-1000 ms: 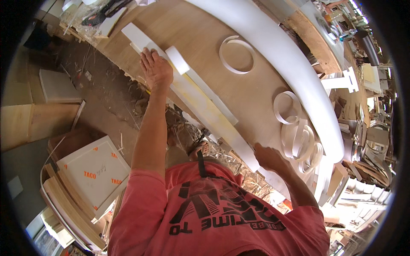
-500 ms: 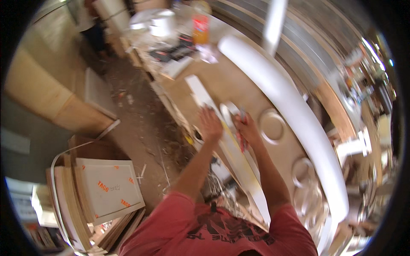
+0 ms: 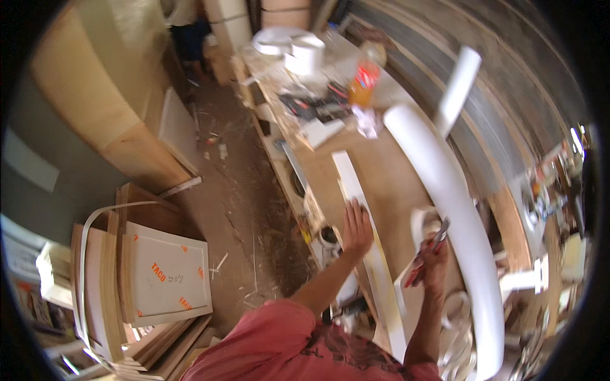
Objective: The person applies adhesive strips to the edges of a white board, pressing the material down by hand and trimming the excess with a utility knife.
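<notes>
My left hand (image 3: 358, 228) lies flat on a long narrow white board (image 3: 375, 276), its fingers stretched out and slightly apart. The board runs along the near side of the brown worktable (image 3: 394, 184). In my right hand (image 3: 436, 263) is a pair of red-handled pliers (image 3: 440, 233), its grey metal head pointing up and away from me. This hand is to the right of the board, apart from it. Just beyond the pliers a loop of pale strip (image 3: 418, 223) rests on the table. More coils of pale strip (image 3: 456, 311) lie beside my right forearm.
A long white roll (image 3: 448, 203) curves along the table's far side. Farther up are an orange drink bottle (image 3: 365, 82), dark power tools (image 3: 311, 105), a crumpled paper (image 3: 365, 122) and white rolls of strip (image 3: 305, 56). Stacked panels (image 3: 168, 273) stand left on the littered floor (image 3: 235, 209).
My right hand has moved off the board to the right, carrying the pliers. My left hand stays flat on the board. The whole view has shifted.
</notes>
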The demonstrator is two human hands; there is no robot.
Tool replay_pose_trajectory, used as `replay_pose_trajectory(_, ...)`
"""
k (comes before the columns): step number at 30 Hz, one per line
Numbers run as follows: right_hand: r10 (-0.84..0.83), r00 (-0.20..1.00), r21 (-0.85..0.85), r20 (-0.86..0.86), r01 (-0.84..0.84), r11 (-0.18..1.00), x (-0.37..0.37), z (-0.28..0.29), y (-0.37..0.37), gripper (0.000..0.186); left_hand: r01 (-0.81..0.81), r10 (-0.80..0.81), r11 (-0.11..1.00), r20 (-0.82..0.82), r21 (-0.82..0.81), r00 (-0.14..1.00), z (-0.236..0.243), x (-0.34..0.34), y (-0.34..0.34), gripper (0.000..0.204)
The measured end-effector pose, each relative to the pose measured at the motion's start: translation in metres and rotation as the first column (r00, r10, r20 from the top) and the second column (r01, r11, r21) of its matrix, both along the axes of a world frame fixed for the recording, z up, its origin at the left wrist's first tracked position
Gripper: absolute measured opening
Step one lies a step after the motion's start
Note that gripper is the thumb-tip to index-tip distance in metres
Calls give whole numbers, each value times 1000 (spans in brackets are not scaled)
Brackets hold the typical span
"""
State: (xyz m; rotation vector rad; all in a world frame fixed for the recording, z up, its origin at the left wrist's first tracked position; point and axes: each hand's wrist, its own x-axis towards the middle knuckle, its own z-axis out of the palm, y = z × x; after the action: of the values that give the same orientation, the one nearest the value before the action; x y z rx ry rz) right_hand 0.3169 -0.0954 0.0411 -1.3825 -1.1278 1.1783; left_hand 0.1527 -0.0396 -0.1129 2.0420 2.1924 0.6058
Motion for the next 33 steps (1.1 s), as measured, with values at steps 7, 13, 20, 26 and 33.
replay_pose_trajectory(7, -256, 937, -102, -239, 238, 966, 45, 46, -130, 21, 56, -52, 998, -343, -1, 938, -29, -2, 6, 53)
replay_pose_trajectory(13, -379, 865, -137, -330, 353, 925, 74, 2, -235, 8, -35, 28, 998, -114, -60, 993, -3, -4, -4, 51)
replay_pose_trajectory(20, -254, 955, -77, -157, 244, 967, 87, 32, -154, 20, -26, 23, 999, -104, -24, 994, -13, -11, 6, 48)
replay_pose_trajectory(26, -94, 943, -352, 318, 209, 913, 127, 13, -108, 22, -15, 20, 999, -99, 52, 995, -4, -12, 7, 43)
replay_pose_trajectory(33, 458, 601, -350, 655, -296, 889, 79, -50, -148, 24, -39, 43, 998, -74, 50, 996, -3, -3, 1, 45)
